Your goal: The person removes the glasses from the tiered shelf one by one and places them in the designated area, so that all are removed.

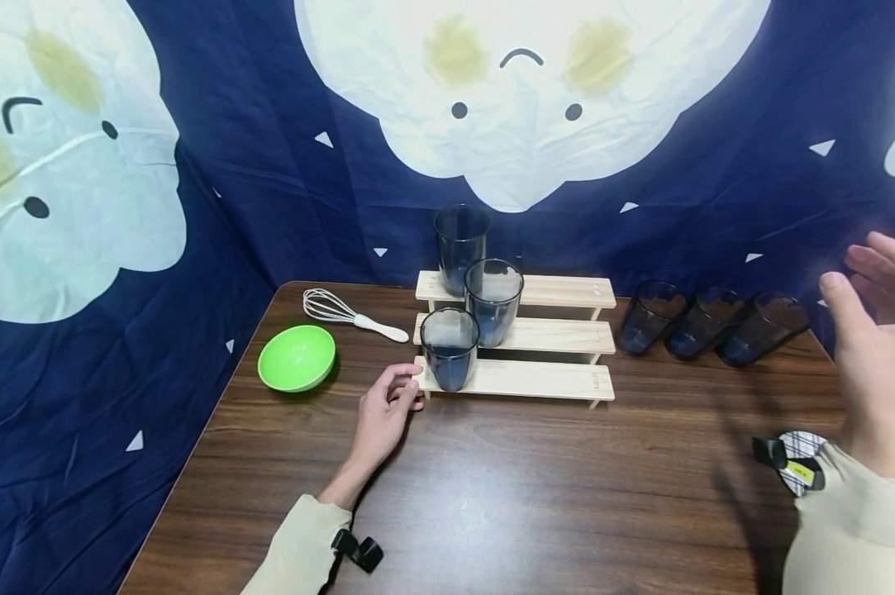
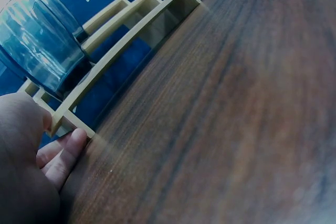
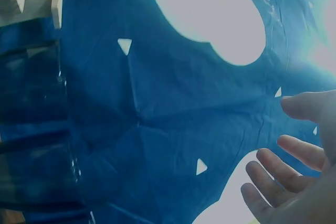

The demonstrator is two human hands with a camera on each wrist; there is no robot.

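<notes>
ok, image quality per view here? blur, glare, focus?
Head view: sharp on the wooden rack and glasses, with bowed wide-angle edges; the right hand is slightly motion-blurred. Left wrist view: the table smears out of focus toward the lower right, and the left hand is soft. Right wrist view: hazy and blue-tinted, with glare washing out the right edge and the backdrop's white patch.

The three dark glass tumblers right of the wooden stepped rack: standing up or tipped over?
Tipped: the three dark glass tumblers lean back, mouths tilted upward, on the brown table.
</notes>
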